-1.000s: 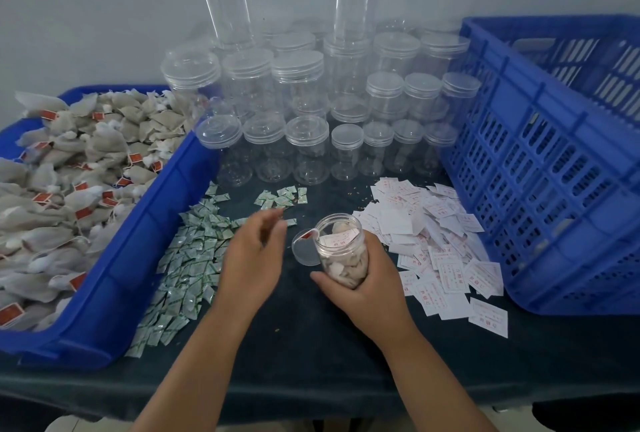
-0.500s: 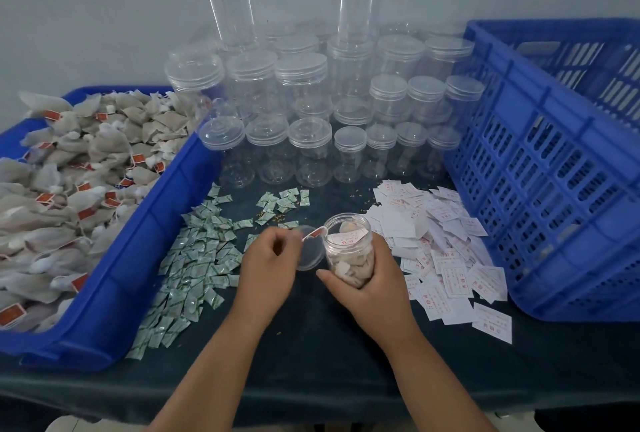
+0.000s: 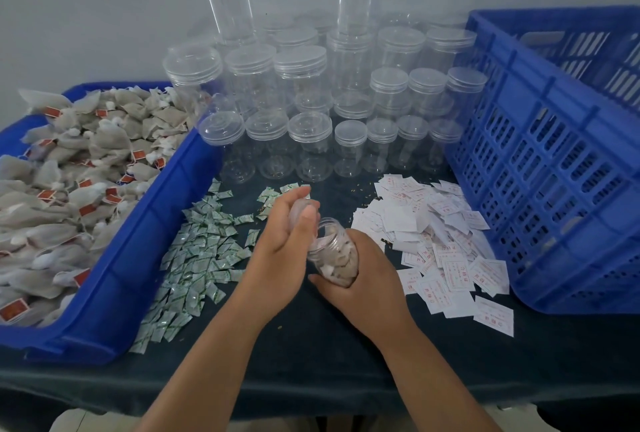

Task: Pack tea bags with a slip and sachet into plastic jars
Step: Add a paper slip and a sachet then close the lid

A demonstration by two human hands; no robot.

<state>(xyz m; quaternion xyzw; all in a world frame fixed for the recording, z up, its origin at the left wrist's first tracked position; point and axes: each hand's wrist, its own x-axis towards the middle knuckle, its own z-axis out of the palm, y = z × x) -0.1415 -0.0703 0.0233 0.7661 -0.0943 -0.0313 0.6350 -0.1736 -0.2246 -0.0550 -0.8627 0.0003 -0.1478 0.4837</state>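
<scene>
Here, right hand: curled round the lower body of the jar.
left hand: fingers nearly straight, pinching the clear lid at the jar's mouth.
jar: packed with tea bags, held just above the bench; long axis tilted, mouth pointing up and away, leftward.
bench: dark cloth; sachets left, slips right.
room: plain grey wall.

Blue slatted crate right on dark-covered table; blue tray left; pale wall behind.
</scene>
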